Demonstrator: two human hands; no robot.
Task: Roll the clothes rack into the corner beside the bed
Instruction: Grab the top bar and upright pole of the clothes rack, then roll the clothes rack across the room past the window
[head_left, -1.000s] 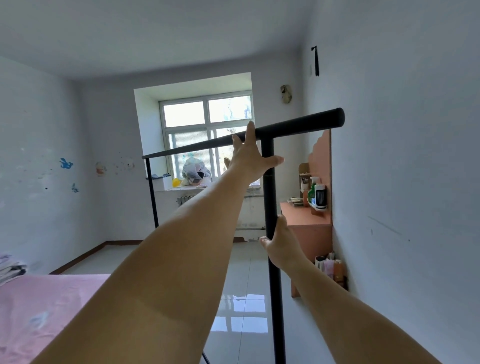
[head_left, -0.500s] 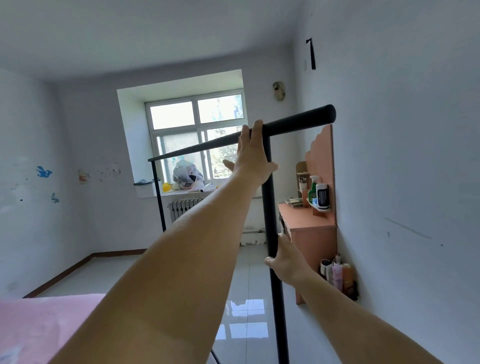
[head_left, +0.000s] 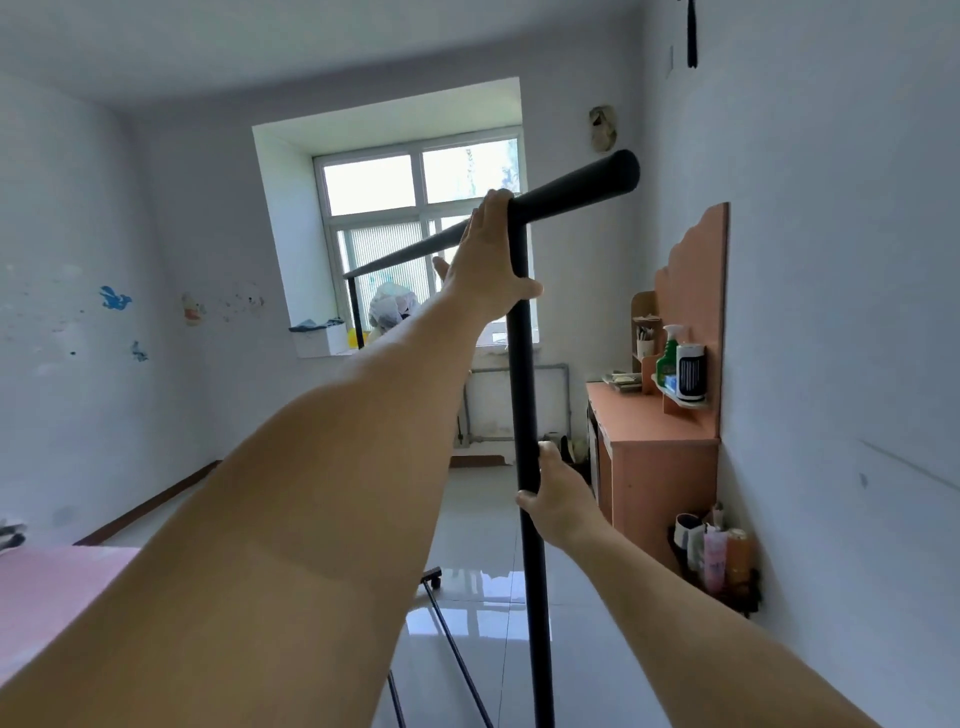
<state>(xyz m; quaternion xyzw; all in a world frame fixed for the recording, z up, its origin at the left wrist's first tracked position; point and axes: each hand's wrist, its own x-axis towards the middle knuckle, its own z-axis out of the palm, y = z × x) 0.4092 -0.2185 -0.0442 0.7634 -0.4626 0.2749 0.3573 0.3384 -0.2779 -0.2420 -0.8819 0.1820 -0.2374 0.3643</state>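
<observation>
A bare black clothes rack (head_left: 523, 374) stands in front of me, its top bar running from upper right back toward the window. My left hand (head_left: 488, 262) is wrapped over the top bar at the joint with the near upright. Lower down, my right hand (head_left: 558, 496) is closed around that same upright. A black caster (head_left: 432, 576) and thin base rods of the rack show on the tiled floor. The pink bed (head_left: 57, 592) lies at the lower left.
An orange wooden desk (head_left: 649, 452) with bottles on a shelf stands against the right wall, more bottles (head_left: 714, 551) on the floor beside it. A window (head_left: 421, 228) with a cluttered sill is straight ahead. Glossy white tiles cover the floor.
The rack has shifted slightly right and nearer the desk with both hands still on it. The view has swung, so less of the bed shows and the caster has come into sight.
</observation>
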